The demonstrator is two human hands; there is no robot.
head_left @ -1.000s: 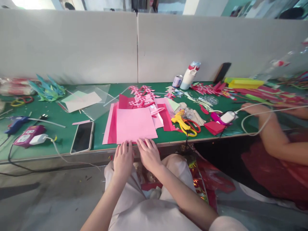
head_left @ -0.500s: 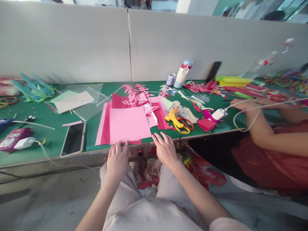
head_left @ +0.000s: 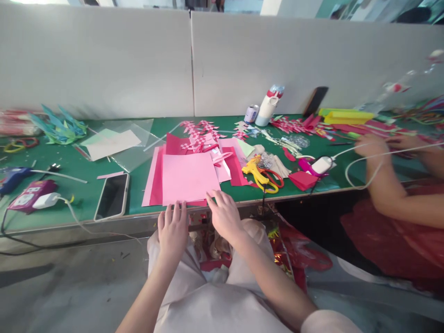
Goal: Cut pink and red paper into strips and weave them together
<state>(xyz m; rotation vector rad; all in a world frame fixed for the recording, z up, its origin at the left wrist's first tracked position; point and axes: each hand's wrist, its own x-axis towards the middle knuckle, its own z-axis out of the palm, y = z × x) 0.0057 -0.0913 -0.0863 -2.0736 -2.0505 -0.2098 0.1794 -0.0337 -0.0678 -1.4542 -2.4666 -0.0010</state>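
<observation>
Left hand: palm down at the near table edge, fingers straight and slightly parted, tips meeting the near edge of the paper, seemingly to steady it; the thumb's grip, if any, cannot be told.
Right hand: palm down, fingers extended and a little apart, tips on the sheet's near right corner, likely to keep that corner in line; no pinch shows.
Pale pink square paper sheet: flat on the table between the lap and the far clutter, close enough for both hands to reach its near edge.
Deep pink paper sheets: beneath and left of the pale square, overlapping like a stack, perhaps so each colour can be picked out.
Black-screened phone in a pale case: face up at left, apart from the paper, presumably out of the way.
Yellow plastic glue gun: right of the papers, beside orange-handled scissors, both apparently within easy reach.
Pink-and-red checkered woven paper pieces: on the far side of the sheets, leaving the near strip to the hands.
White bottle with a red collar: upright at the far right, near the grey partition, probably away from elbows.
</observation>
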